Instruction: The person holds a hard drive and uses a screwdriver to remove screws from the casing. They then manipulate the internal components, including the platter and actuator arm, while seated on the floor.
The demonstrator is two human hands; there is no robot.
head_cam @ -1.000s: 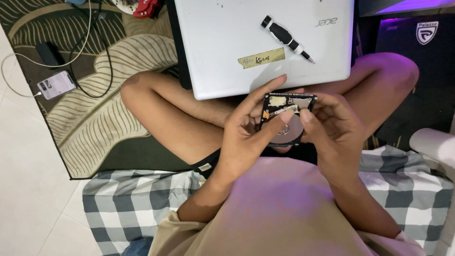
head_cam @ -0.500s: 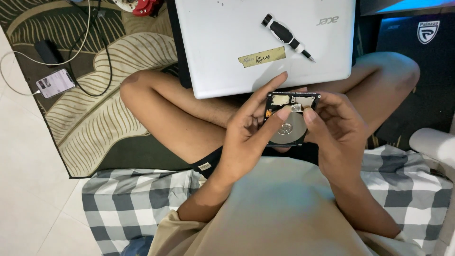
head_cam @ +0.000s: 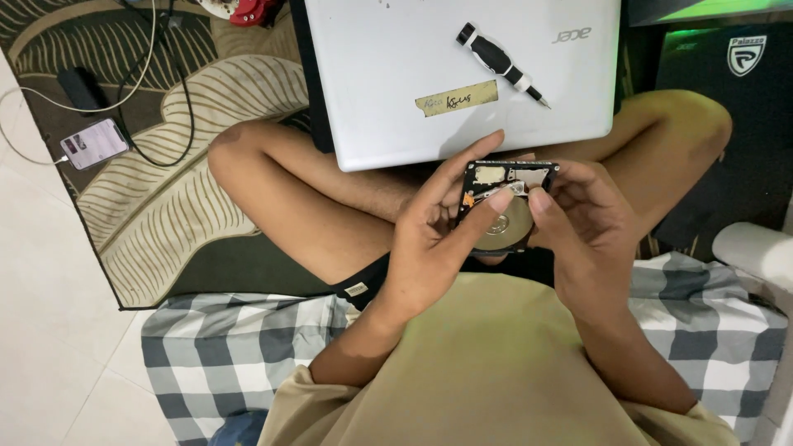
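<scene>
Above our crossed legs, just below the near edge of the closed silver laptop [head_cam: 462, 78], we hold an opened hard disk drive [head_cam: 505, 206] between both hands. Our left hand [head_cam: 434, 239] wraps its left side, fingers curled under the casing and the index finger laid along the top edge, so the drive stays level with its shiny platter facing up at us. Our right hand [head_cam: 591, 227] closes around the right side, and its thumb [head_cam: 541, 202] presses onto the upper part of the platter beside the small metal arm assembly; we judge this grip steadies the bare mechanism while the thumb works at it. Both hands are closed on the drive, neither open.

On the laptop lid lies a black and white precision screwdriver [head_cam: 500, 62], set within easy reach, beside a strip of yellowish tape [head_cam: 457, 98]. Well apart to our left, a smartphone [head_cam: 95, 143] rests on the leaf-patterned rug [head_cam: 165, 206], tethered by a white cable [head_cam: 33, 153]. A grey checked cloth [head_cam: 231, 355] lies under us.
</scene>
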